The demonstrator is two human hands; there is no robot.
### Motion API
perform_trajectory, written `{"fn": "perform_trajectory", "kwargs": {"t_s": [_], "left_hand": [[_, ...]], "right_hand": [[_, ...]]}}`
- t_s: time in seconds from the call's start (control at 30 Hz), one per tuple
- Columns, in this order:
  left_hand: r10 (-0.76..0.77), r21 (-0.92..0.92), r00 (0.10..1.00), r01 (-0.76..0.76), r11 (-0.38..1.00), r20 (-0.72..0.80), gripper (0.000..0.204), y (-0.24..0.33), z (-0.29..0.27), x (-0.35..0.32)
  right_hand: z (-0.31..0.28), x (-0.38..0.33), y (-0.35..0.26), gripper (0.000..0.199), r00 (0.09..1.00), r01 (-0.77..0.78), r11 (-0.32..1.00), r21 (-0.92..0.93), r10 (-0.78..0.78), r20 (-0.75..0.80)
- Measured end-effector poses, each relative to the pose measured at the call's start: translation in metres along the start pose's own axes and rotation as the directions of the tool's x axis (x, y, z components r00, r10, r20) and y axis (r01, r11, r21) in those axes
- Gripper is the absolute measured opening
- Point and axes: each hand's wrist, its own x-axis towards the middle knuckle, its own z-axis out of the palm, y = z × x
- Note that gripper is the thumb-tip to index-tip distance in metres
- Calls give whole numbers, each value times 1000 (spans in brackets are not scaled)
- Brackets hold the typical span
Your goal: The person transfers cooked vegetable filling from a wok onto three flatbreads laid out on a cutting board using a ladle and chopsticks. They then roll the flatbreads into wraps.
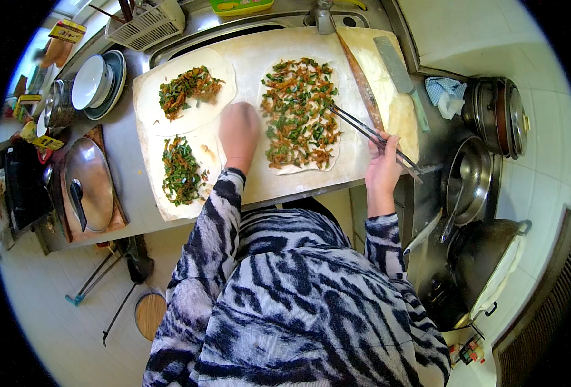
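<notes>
My right hand (385, 164) is closed around a pair of dark chopsticks (363, 129). Their tips reach the right edge of chopped green-and-orange filling (298, 116), spread over a long flat sheet of dough (292, 169). My left hand (239, 132) hovers between that sheet and two more on the left, its fingers smeared by motion. Of those, the upper dough sheet (153, 71) bears a heap of filling (185, 91); on the lower one lies another heap (181, 171). All rest on a floured pale board (356, 171).
A rolling pin (361, 84) and a broad metal blade (393, 64) lie on the board's right. Stacked bowls (92, 80) and a lid (90, 184) stand left; steel pots (469, 177) and a large wok (482, 264) stand right. The sink and tap (324, 18) are behind.
</notes>
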Motion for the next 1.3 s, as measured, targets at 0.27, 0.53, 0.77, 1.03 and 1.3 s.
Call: {"fn": "perform_trajectory", "kwargs": {"t_s": [0.27,0.53,0.77,1.03,1.3], "left_hand": [[19,27,1000,-18,999,-25,9,-1,1,1],[31,-3,999,-31,1000,-18,10,-3,2,0],[20,-1,1000,-20,1000,-19,10,-1,0,0],[-1,4,1000,1,1000,-3,10,-2,0,0],[-70,-12,996,71,997,52,14,0,-1,1]], "right_hand": [[-27,-35,-34,31,999,33,958,-284,-43,-27],[-16,-48,-24,34,995,99,930,-353,-92,37],[-21,-54,-31,34,990,138,891,-433,-118,72],[-5,-68,-34,34,969,205,875,-439,-118,217],[-28,-65,-28,31,981,-4,934,-358,73,177]]}}
